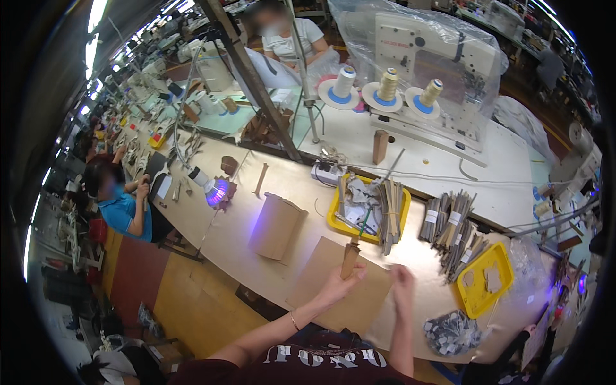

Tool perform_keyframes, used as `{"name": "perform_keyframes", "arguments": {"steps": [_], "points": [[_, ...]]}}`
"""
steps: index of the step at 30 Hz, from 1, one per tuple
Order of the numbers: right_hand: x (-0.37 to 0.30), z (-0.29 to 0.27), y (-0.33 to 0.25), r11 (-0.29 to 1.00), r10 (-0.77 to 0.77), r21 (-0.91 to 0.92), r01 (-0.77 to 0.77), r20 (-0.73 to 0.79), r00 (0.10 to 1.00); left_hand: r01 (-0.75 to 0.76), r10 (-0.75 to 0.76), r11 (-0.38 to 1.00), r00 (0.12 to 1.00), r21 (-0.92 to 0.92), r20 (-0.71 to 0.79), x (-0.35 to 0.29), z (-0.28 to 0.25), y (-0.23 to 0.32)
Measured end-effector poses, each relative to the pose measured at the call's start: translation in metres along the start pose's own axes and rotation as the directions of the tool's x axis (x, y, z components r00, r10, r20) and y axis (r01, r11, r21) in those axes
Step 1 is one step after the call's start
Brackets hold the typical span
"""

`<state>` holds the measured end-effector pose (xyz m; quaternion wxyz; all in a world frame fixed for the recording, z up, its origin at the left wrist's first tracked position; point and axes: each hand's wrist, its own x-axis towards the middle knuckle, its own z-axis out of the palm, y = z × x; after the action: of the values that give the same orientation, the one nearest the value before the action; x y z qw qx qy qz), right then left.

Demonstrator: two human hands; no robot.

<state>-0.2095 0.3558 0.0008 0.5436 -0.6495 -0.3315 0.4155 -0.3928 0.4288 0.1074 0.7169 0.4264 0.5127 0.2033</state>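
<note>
My left hand [342,285] is closed round a short stack of brown, leather-like strips [350,260], which stands up from the fist over a flat brown cardboard sheet [321,273]. Just beyond the stack's top is a thin green stick [366,220], part of it over the yellow tray. To the right, at the sheet's edge, my right hand [402,282] is raised with its fingers curled in. It is slightly blurred, and whatever its fingers may pinch is too small to make out. The two hands are apart.
Ahead stands a yellow tray [405,218] with grey strips and crumpled paper. Bundled grey strips [449,224], another yellow tray [467,304] and a bag of small dark pieces [452,333] lie right. A curved cardboard piece [278,228] and lit lamp [217,191] are left; co-workers sit beyond.
</note>
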Motion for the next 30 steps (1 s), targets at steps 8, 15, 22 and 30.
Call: {"name": "perform_keyframes", "arguments": {"steps": [8,15,22,30], "points": [[-0.004,0.097,-0.094,0.995,-0.1,0.024,0.097,0.173,0.98,-0.317,0.32,0.947,0.919,0.053,-0.23,-0.001,-0.034,0.002],[-0.019,0.104,-0.105,0.948,-0.162,-0.23,0.22,0.247,0.955,-0.406,0.537,0.835,0.748,0.371,-0.389,-0.006,-0.039,0.0],[-0.042,0.112,-0.122,0.957,-0.23,0.253,0.14,0.376,0.898,-0.431,0.509,0.861,0.721,0.272,-0.47,0.001,-0.042,-0.005],[-0.04,0.105,-0.133,0.808,-0.115,0.534,-0.247,0.555,0.824,-0.371,0.279,0.923,0.824,-0.097,-0.493,0.01,-0.053,-0.024]]}}
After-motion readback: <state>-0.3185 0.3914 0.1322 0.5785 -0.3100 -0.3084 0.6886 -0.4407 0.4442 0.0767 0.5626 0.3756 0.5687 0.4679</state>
